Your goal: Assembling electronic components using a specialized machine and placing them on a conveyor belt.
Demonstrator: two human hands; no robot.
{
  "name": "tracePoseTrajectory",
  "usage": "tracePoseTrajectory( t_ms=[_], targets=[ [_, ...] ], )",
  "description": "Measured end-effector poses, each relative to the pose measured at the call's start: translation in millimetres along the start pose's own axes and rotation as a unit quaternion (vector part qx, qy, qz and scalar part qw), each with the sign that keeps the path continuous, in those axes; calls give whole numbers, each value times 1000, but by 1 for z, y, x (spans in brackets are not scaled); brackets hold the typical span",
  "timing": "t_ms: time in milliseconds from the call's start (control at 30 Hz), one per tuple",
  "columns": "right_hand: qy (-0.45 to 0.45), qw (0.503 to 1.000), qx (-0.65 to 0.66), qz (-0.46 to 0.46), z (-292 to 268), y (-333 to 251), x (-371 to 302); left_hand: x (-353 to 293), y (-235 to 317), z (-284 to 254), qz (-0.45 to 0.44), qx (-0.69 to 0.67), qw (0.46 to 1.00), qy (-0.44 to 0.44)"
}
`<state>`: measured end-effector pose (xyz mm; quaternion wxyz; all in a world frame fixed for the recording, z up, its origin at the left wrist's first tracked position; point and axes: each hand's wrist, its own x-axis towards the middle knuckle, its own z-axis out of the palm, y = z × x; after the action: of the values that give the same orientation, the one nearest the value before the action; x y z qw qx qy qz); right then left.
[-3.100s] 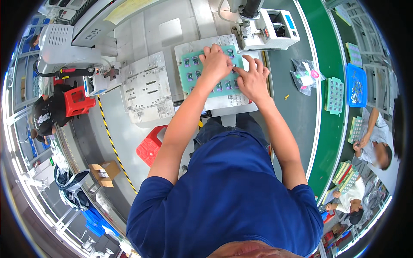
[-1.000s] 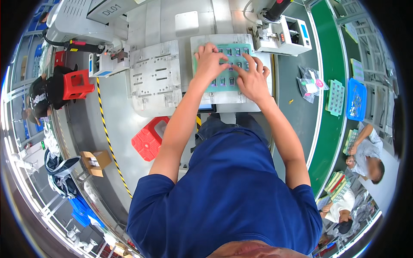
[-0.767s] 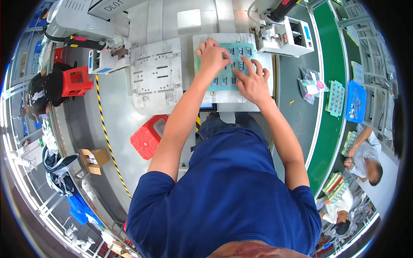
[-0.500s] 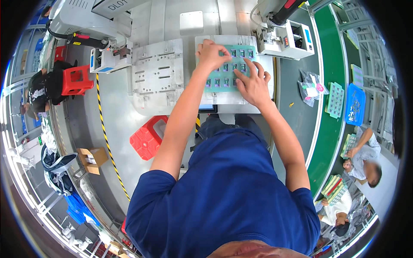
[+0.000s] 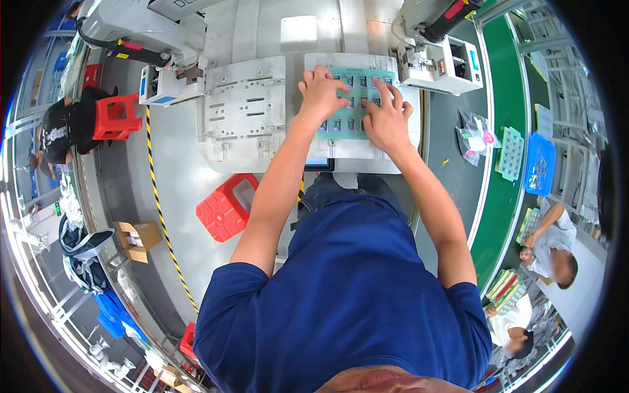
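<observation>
The green compartment tray point(image 5: 358, 92) lies under both hands: the left hand point(image 5: 321, 96) covers its left part, the right hand point(image 5: 389, 123) its right; thumbs and fingers stand apart.

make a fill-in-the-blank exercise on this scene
Of the bare left hand and bare right hand, the ____ is nearer the shallow blue plastic bin.
The slotted silver metal plate lies ____ of the flat green rectangular tray beneath both hands.
The person's short-sleeved shirt is coloured ____.
Missing words: right; left; blue
</observation>
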<state>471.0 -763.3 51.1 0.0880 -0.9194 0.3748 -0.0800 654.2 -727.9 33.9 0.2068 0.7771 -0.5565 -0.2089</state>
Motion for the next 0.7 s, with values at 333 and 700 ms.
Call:
tracePoseTrajectory(
  t_ms=[333, 700],
  targets=[
    [-2, 999, 16, -47, 1, -5, -4, 13, -6, 7, -21, 2, 1000, 23],
    [55, 998, 34, -18, 4, -15, -10, 12, -25, -8, -46, -73, 993, 84]
  ],
)
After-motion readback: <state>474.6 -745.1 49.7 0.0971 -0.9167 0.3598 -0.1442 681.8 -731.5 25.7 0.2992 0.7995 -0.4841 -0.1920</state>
